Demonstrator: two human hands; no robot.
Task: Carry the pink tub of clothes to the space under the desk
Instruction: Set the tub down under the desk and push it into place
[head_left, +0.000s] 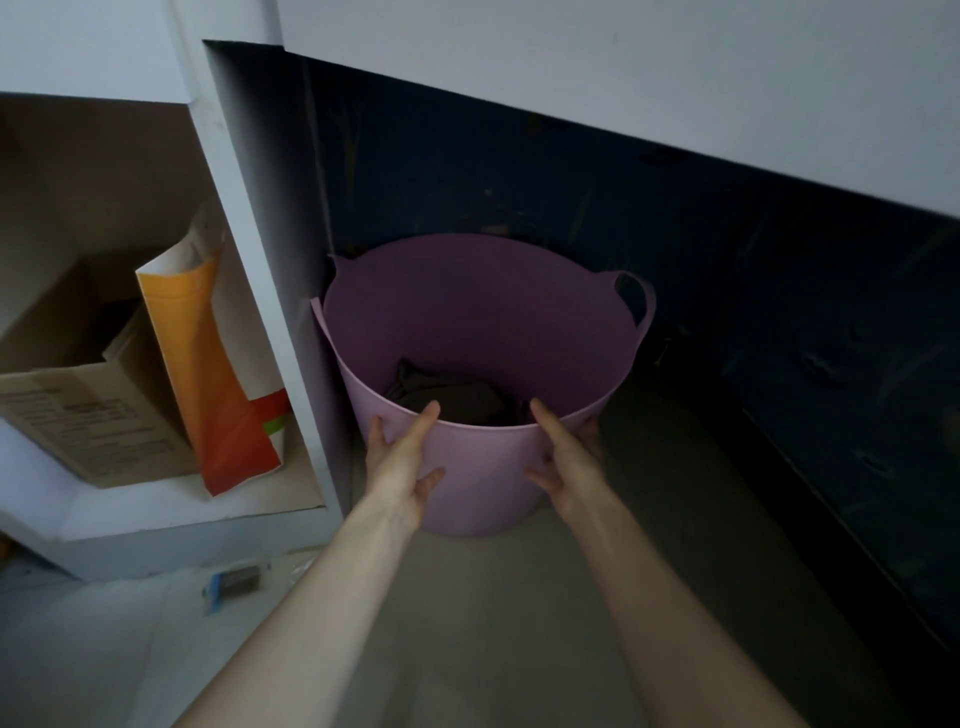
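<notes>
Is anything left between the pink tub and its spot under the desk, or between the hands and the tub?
Nothing visible. The pink tub already sits on the floor under the desk, beside its white side panel. The left hand and right hand are open at its near wall.

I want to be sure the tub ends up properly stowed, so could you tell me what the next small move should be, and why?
Probably let go and draw both hands back. The pink tub already sits on the floor in the dark space below the desk top, beside the white side panel. The left hand and right hand are open against its near wall, with the clothes inside.
</notes>
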